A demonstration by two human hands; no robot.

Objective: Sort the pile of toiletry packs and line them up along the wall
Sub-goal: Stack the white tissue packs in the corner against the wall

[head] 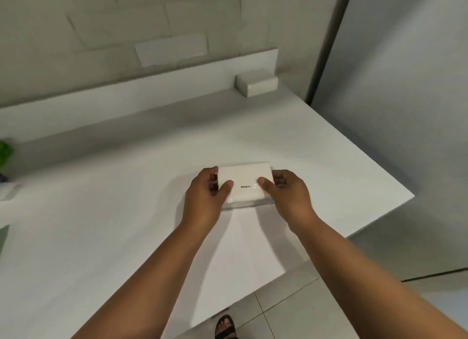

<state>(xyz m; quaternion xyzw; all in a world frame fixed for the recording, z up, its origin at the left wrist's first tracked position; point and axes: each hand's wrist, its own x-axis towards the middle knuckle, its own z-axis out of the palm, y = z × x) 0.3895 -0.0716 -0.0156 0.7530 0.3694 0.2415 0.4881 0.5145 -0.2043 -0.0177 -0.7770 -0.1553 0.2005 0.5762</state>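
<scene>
A white toiletry pack (244, 180) with a small printed date lies flat in the middle of the white counter (101, 224). My left hand (206, 194) grips its left end, thumb on top and fingers curled round the side. My right hand (286, 191) grips its right end the same way. A second white pack (257, 85) sits against the low back ledge (152, 85) at the far right corner, by the wall.
The counter's right edge (379, 212) runs diagonally, with tiled floor and a sandalled foot (225, 326) below it. A green object (5, 152) and a clear item (8, 190) show at the left edge. A grey panel (405, 85) stands to the right.
</scene>
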